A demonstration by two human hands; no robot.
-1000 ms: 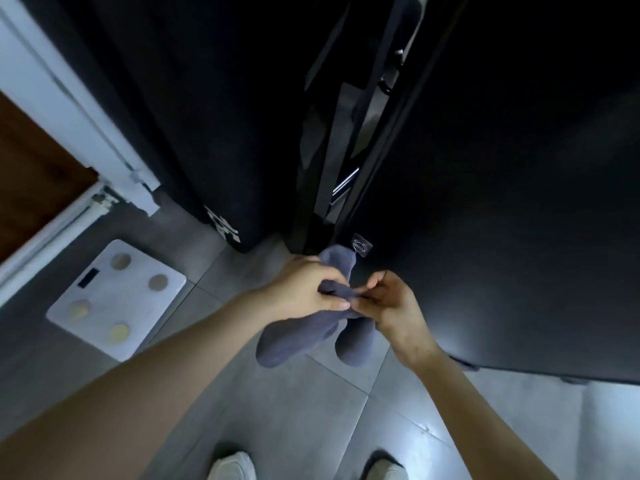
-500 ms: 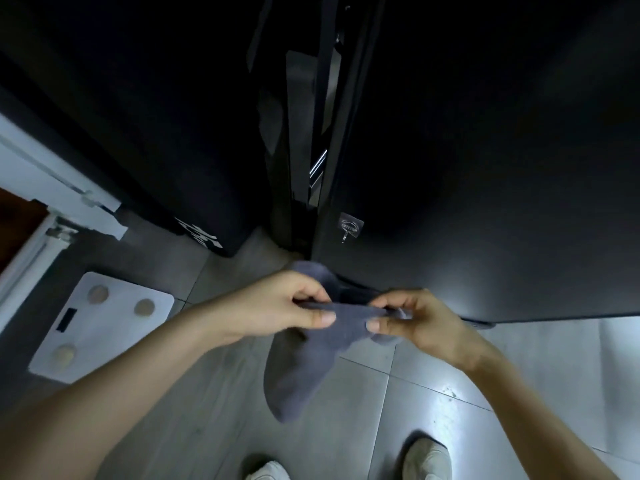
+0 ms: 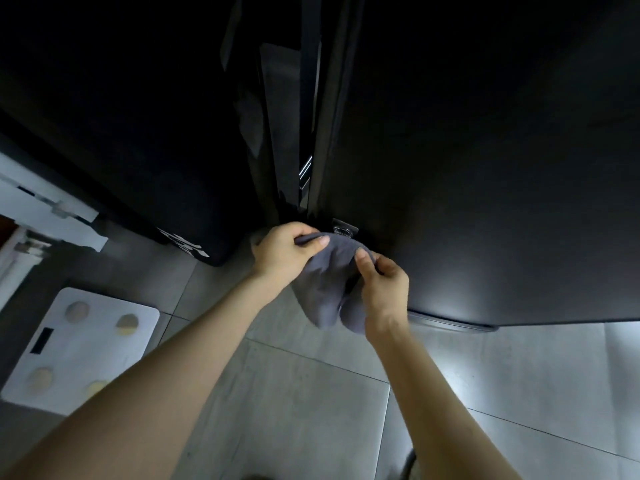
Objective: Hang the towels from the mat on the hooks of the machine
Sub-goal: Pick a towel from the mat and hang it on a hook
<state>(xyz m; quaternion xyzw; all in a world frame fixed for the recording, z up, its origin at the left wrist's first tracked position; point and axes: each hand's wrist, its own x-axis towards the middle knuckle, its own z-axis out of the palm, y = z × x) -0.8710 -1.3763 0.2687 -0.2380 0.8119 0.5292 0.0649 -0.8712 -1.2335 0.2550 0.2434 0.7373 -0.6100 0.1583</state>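
A grey towel (image 3: 323, 289) hangs folded between both my hands, right in front of the dark machine (image 3: 485, 185). My left hand (image 3: 282, 252) grips the towel's top edge on the left. On the right, my right hand (image 3: 384, 284) pinches that same edge with thumb and fingers. A small clear-backed metal hook (image 3: 343, 229) sits on the machine's side, just above the towel's top edge and partly hidden by it. Whether the towel touches the hook cannot be told.
A white bathroom scale (image 3: 79, 344) lies on the grey tiled floor (image 3: 311, 410) at the left. A second dark appliance (image 3: 121, 133) stands left of a narrow gap. White trim (image 3: 45, 209) runs along the left edge.
Both hands have lifted the towel up and forward, from well below the hook to right under it. The towel is now bunched shorter between my hands.
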